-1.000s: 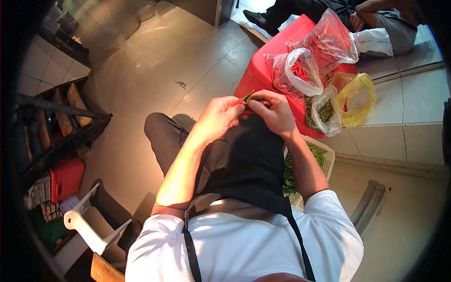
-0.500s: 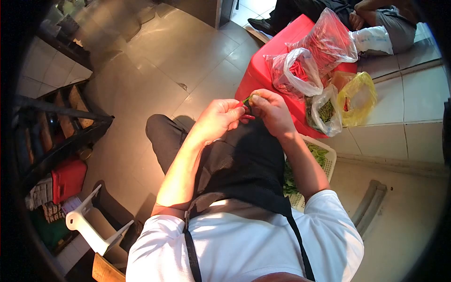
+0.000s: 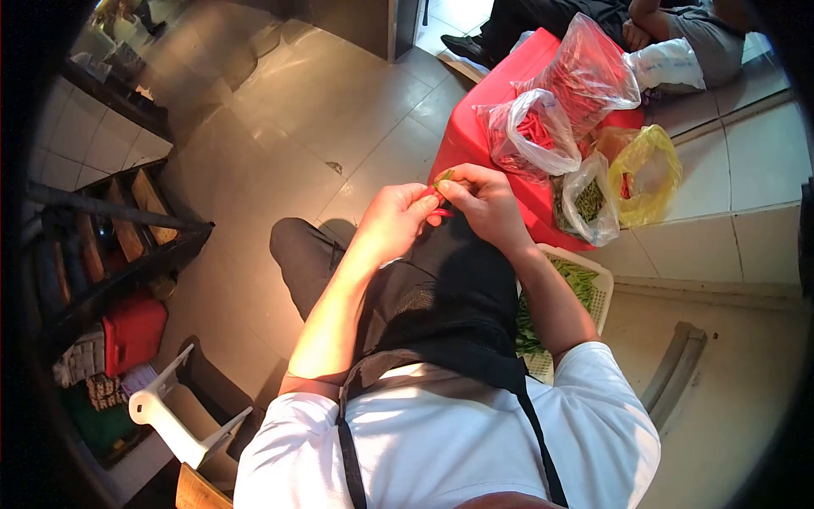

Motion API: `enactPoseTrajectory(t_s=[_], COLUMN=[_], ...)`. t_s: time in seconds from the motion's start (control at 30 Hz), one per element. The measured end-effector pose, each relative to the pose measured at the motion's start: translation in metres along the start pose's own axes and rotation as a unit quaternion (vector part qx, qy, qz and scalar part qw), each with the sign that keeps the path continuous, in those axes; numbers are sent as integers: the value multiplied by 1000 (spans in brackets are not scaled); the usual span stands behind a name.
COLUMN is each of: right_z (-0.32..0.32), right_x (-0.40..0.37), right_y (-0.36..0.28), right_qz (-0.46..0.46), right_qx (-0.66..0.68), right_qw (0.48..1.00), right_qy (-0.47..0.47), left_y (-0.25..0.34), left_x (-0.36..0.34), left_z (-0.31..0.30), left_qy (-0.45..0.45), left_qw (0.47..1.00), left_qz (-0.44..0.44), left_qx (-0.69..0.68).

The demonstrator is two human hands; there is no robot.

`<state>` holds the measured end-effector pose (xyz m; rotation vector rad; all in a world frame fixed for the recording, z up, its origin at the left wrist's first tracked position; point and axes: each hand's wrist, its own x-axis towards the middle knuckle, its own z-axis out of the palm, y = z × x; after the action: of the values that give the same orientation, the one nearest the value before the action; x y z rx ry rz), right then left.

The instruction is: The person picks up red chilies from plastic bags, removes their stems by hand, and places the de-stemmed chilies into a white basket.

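My left hand is closed around red chili peppers, whose ends poke out past the fingers. Close against it, my right hand pinches a green chili stem between thumb and forefinger. Both hands meet above my dark apron. Just beyond the right hand, a clear bag of red chilies stands on a red surface. A smaller clear bag with green pieces and a yellow bag with a bit of red inside are beside it.
Behind is a larger bag of red chilies. A cream basket with green vegetables stands by my right elbow. A dark rack and a white plastic stool are at left. Another person's arm shows at top right.
My right hand has shifted slightly left and down, its fingers now closer over the stem. My left hand stays almost in place, still holding the chilies. The view has tilted slightly.
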<state>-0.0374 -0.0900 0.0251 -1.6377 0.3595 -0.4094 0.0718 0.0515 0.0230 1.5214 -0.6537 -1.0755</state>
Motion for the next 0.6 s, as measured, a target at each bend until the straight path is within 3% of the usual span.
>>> enactPoseTrajectory(t_s=[0.17, 0.27, 0.3, 0.37, 0.47, 0.53, 0.6], right_z=[-3, -3, -7, -16, -26, -43, -66], right_x=[1, 0, 0, 0, -6, -18, -31], right_y=[-2, 2, 1, -1, 6, -2, -13], right_qz=[33, 46, 94, 186, 177, 105, 47], right_qx=[-110, -17, 56, 200, 378, 179, -7], right_qw=[993, 999, 993, 959, 903, 978, 995], right_qy=[0, -8, -33, -82, -97, -12, 93], left_y=[5, 17, 14, 7, 15, 20, 21], left_x=[-5, -10, -9, -7, -6, -8, -5], left_z=[11, 12, 11, 6, 2, 6, 6], left_qy=[80, 66, 35, -27, -86, -53, -52], left_qw=[982, 975, 985, 996, 995, 997, 999], left_qz=[43, 45, 37, 21, -1, 8, -6], left_qx=[167, 209, 166, 79, 43, 54, 15])
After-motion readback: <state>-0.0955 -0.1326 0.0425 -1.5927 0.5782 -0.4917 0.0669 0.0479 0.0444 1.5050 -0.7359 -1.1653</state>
